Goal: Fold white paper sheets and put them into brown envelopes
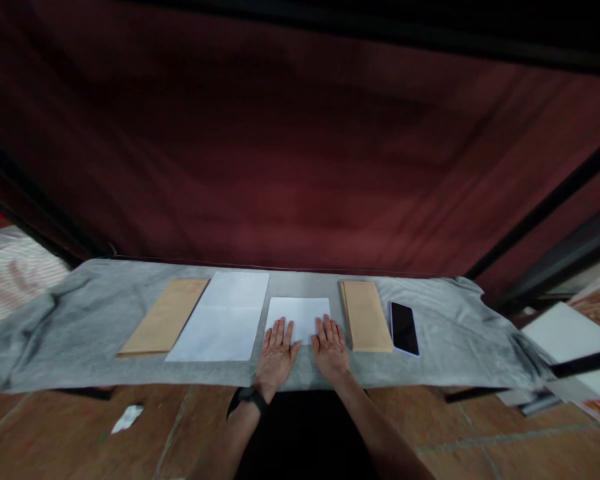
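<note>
A small white sheet of paper (299,311), which looks folded, lies flat before me on the grey cloth. My left hand (277,355) rests palm down over its lower left part, fingers stretched out. On the lower right part lies my right hand (330,345), also flat with its fingers spread. Both hands hide the paper's near corners. Left of it is a larger white sheet (225,320) with a faint crease across it. To the right of my right hand sits a stack of brown envelopes (367,317).
A second stack of brown envelopes (165,317) lies slanted at the left. A phone (404,328) with a dark screen is at the right. The grey cloth (455,333) covers the table, with a dark red curtain (290,153) behind. A white scrap (127,418) lies on the tiled floor.
</note>
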`<state>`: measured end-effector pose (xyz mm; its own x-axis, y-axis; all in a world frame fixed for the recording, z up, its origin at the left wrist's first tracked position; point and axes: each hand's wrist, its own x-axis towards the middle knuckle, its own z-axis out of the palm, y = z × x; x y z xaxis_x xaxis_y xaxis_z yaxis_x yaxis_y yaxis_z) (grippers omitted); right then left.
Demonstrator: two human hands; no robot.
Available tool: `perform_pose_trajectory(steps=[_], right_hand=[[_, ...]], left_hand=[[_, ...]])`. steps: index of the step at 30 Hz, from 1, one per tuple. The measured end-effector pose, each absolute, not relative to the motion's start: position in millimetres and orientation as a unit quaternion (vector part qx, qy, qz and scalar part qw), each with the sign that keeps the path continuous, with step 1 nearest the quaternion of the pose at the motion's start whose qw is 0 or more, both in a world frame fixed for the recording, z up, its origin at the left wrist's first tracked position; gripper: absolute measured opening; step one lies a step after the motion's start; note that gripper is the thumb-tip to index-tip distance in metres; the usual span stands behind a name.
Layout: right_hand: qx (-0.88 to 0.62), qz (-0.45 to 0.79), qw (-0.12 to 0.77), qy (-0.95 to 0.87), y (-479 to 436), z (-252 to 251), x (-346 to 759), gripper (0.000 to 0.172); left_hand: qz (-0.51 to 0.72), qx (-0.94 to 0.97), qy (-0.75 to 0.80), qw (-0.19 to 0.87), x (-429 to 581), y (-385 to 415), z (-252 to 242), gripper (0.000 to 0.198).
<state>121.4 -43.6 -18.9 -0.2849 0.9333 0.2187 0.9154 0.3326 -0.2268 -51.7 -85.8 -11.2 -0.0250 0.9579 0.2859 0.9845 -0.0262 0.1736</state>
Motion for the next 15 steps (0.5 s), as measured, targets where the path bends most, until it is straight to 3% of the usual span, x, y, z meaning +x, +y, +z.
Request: perform_pose_trajectory(steps=[15], right_hand=[[-0.595,0.004,0.19,-0.781,-63.4,-15.0,134.4,0.06]], left_hand=[[-0.193,-0.652,-0.731,0.058,-52.0,-123.4,-8.8,0.062]])
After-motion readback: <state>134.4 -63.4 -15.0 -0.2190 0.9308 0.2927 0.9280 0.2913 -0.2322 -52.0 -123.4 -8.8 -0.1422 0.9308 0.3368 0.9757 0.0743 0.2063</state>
